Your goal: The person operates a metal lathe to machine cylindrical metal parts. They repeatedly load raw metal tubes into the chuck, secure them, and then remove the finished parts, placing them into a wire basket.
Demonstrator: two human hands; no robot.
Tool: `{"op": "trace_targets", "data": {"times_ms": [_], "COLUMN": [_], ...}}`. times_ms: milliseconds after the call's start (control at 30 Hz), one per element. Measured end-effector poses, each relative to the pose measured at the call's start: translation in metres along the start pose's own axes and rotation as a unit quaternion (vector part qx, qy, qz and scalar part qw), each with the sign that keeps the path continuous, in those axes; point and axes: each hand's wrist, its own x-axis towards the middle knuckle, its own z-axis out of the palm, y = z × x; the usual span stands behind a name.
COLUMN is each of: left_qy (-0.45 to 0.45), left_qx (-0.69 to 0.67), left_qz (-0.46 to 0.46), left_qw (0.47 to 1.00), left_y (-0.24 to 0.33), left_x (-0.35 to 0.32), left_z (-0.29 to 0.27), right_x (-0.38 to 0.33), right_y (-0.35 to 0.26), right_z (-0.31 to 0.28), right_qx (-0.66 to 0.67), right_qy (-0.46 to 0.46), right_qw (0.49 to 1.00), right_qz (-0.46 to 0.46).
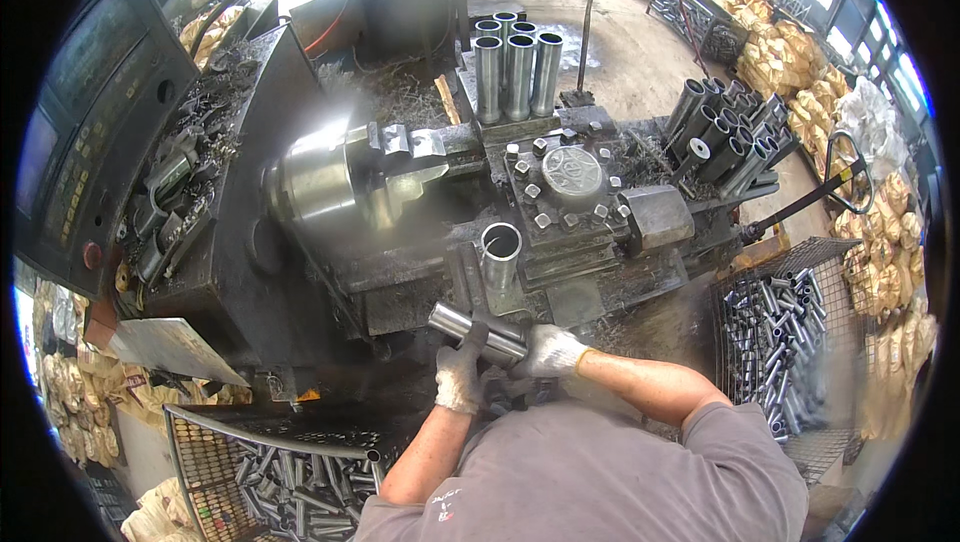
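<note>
A shiny metal tube (450, 322) lies slantwise in front of my body, gripped in both gloved hands. My left hand (460, 370) is closed round its middle. My right hand (550, 350) is closed at the tube's right end, its fingers partly hidden. Just beyond the hands, another metal tube (500, 260) stands upright with its open mouth up. Behind it is the lathe's square tool post (572, 180), with several bolts and a round cap. To the left sits the lathe chuck (320, 177), its jaws blurred.
Several upright tubes (518, 77) stand behind the tool post. More tubes (730, 137) are piled at the right. Wire baskets full of small tubes flank me, one at right (735, 342), one at left (190, 472). A control panel (85, 142) and metal chips (215, 157) are at left.
</note>
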Motion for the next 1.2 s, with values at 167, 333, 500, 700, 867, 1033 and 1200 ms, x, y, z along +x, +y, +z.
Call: {"op": "trace_targets", "data": {"times_ms": [167, 333, 500, 700, 867, 1033, 1200], "left_qy": [-0.071, -0.046, 0.061, 0.025, -0.026, -0.146, -0.230], "left_qx": [-0.108, -0.128, 0.462, 0.417, 0.112, -0.109, -0.243], "left_qz": [0.023, 0.023, 0.496, 0.576, 0.374, 0.286, 0.168], "left_qw": [0.991, 0.990, 0.733, 0.703, 0.920, 0.941, 0.927], "left_y": [-0.008, -0.011, 0.029, 0.053, 0.082, 0.097, 0.091], "left_x": [-0.009, -0.015, 0.011, 0.085, 0.101, 0.083, 0.042], "left_z": [-0.008, -0.029, 0.030, 0.073, 0.013, -0.033, -0.037], "right_x": [0.012, -0.012, -0.056, -0.017, -0.058, -0.010, 0.064], "right_y": [0.046, 0.016, 0.045, 0.076, 0.084, -0.011, -0.019], "right_z": [0.013, -0.003, -0.074, -0.050, -0.048, 0.010, 0.006], "right_qx": [0.147, 0.167, 0.146, 0.179, -0.121, -0.125, -0.158], "right_qy": [-0.045, -0.067, 0.099, 0.246, 0.151, 0.233, 0.196], "right_qw": [0.978, 0.981, 0.973, 0.952, 0.981, 0.934, 0.959], "right_qz": [-0.140, -0.079, -0.148, 0.024, 0.016, -0.239, -0.132]}}
